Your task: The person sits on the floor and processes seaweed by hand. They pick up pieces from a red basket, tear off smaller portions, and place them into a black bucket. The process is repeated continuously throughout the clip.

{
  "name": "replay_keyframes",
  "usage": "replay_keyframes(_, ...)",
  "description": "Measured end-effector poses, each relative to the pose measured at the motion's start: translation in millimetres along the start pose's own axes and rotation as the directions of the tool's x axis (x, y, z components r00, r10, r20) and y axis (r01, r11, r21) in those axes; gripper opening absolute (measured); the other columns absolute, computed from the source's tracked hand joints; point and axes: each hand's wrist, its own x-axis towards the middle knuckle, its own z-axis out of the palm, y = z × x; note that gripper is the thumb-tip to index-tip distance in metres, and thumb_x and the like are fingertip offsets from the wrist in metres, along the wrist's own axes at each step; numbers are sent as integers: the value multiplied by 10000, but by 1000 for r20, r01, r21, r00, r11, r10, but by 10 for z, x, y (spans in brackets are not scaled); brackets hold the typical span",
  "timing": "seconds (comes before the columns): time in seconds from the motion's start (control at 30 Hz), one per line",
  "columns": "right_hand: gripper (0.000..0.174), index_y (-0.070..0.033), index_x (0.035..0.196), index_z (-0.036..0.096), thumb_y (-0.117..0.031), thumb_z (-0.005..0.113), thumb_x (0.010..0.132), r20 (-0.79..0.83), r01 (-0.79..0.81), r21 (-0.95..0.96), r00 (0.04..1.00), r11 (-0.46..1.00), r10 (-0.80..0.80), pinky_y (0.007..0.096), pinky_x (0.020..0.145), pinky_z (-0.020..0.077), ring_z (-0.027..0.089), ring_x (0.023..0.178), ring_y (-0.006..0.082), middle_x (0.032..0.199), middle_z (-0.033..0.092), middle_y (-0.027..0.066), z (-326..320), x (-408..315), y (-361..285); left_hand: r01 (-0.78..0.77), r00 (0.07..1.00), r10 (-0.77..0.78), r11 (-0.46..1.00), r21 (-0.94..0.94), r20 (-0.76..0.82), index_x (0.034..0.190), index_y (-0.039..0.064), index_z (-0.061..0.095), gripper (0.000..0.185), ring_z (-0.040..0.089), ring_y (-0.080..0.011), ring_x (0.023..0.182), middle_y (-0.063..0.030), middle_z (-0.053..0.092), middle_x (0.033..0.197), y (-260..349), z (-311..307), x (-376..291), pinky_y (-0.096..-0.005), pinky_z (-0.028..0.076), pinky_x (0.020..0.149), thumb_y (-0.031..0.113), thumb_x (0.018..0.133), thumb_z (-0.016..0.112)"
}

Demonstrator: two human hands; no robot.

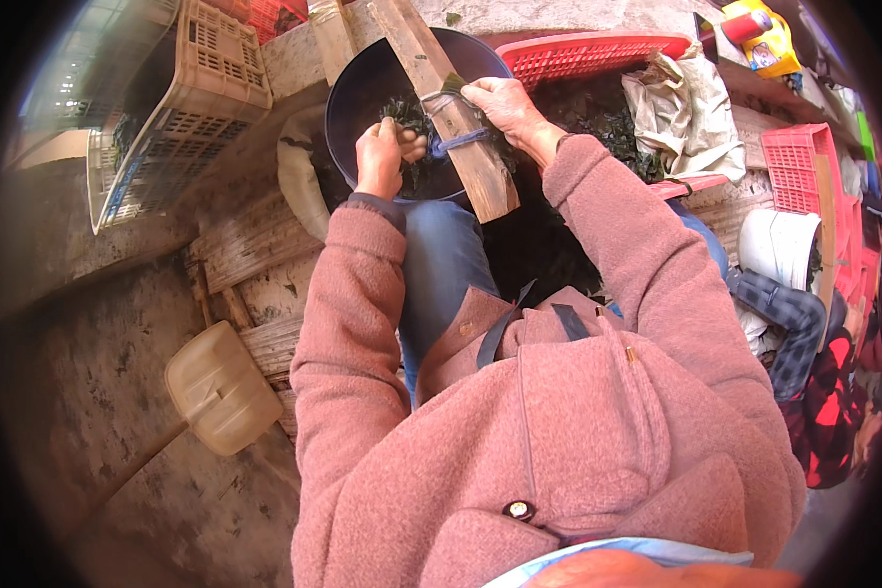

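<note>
A dark round tub [353,103] stands before me, with a wooden board [452,121] lying slantwise over it. Blue cord [459,141] and greyish cord are wound around the board. My right hand [511,110], at the board's right edge, pinches a small dark green leaf piece [452,84], which looks like seaweed. Over the tub, left of the board, my left hand [388,153] has its fingers curled beside dark green strips [406,116]. Whether those fingers grip a strip cannot be made out. More dark green strips lie lower in the tub.
A red plastic basket [595,53] and a whitish woven sack [683,110] lie beyond dark green leaves [588,121]. Beige crates [220,66] are at upper left, a plastic shovel [224,389] at lower left. Another person's checked sleeve [783,309] and a white bucket [775,239] are at right.
</note>
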Motion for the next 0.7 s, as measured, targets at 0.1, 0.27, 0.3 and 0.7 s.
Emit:
replay_keyframes(0.1,140,1,907,647,-129,617,865,134,-117,303,988,946,79,263,678,488,603,708,135,803,657,62,-280,-85,-107,-101,994,78,927,361,77,1037,-4,551,393,656,-240,727,-146,649,823,16,-74,-110,-326,541,621,370,971,449)
replay_keyframes(0.27,156,3,988,620,-97,582,874,174,-20,345,984,938,-43,296,744,528,651,799,174,879,677,98,-845,-374,-577,-536,660,751,458,709,14,1045,-19,619,249,667,-217,829,-161,681,923,185,110,-393,-323,509,747,173,889,589)
replay_keyframes(0.3,168,-13,1000,621,-137,581,894,161,57,311,981,949,-112,311,769,526,650,827,165,893,677,86,-938,-439,-677,-605,656,754,523,601,4,1033,-10,627,213,668,-200,827,-154,682,919,244,179,-465,-303,510,739,132,877,605)
replay_keyframes(0.7,297,-18,1136,548,-246,450,973,84,-94,847,996,523,42,542,979,415,557,1111,336,1129,600,186,-1370,-994,-1068,-621,651,547,783,-45,525,1182,-14,512,308,564,-109,956,-65,606,1072,22,1643,-971,-244,460,833,51,893,594)
